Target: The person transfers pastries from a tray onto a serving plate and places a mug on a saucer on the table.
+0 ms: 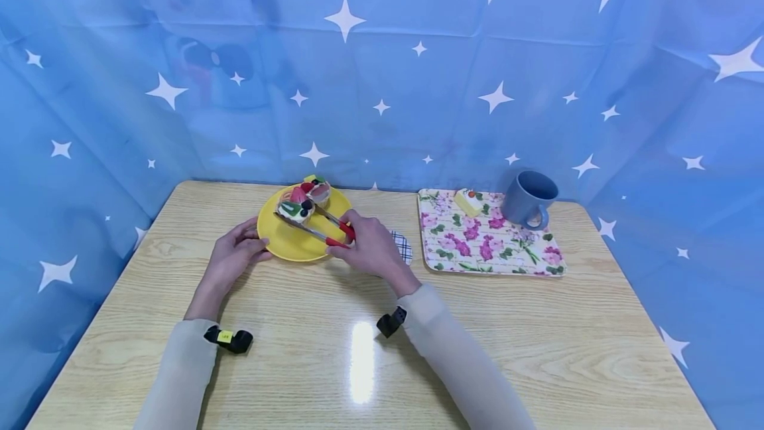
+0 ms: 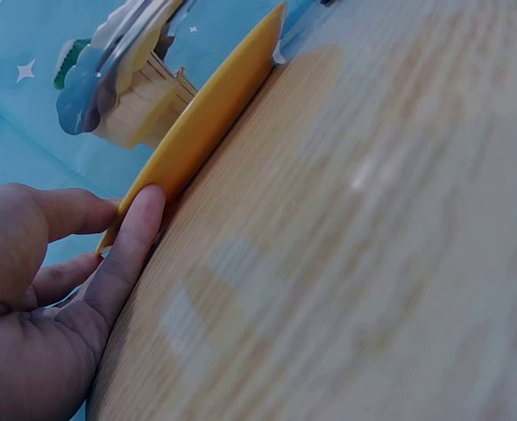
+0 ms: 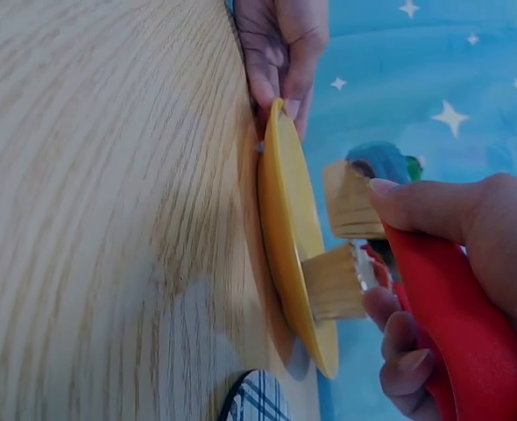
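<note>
My left hand [image 1: 234, 254] pinches the near left rim of a round yellow plate [image 1: 292, 247], thumb on one side and fingers on the other. In my right hand [image 1: 373, 244] is a pair of tongs with red handles [image 3: 456, 324]. Between the tong arms is a small fruit tart [image 1: 294, 210], topped with green and dark fruit, over the plate. In the right wrist view its pale cup [image 3: 346, 206] shows off the plate's surface. Another fruit tart [image 3: 333, 282] stands on the plate; its topping is partly hidden behind the right hand.
Right of the plate lies a flowered tray [image 1: 471, 251] holding a small yellow cake piece [image 1: 468, 202] and a blue mug [image 1: 528, 198]. A plaid round coaster [image 1: 404, 247] sits between plate and tray, partly behind my right hand. A blue starry curtain [image 1: 382, 71] backs the wooden table [image 1: 298, 350].
</note>
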The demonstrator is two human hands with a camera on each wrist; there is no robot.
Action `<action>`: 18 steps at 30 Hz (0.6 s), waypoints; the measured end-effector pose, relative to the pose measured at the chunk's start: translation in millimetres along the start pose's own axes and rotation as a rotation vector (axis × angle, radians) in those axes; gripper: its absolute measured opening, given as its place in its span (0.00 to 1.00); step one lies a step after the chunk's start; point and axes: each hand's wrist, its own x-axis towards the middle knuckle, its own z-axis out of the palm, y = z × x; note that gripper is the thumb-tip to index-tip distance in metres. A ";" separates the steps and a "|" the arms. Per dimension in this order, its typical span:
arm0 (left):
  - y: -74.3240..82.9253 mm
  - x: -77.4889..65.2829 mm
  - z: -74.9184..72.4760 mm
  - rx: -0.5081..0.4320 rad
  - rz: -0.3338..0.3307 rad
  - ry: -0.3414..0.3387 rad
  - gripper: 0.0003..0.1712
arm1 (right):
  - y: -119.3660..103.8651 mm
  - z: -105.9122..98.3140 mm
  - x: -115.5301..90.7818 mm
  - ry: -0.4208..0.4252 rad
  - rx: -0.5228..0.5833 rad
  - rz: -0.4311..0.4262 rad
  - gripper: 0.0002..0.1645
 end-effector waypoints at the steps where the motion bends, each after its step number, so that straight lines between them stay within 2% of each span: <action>1: -0.1 0.2 0.3 0.002 -0.002 0.001 0.40 | -0.1 0.5 0.6 -0.002 -0.001 -0.002 0.33; 18: 0.9 0.5 0.1 -0.007 -0.009 -0.010 0.41 | -4.6 10.7 15.6 -0.025 -0.008 0.025 0.33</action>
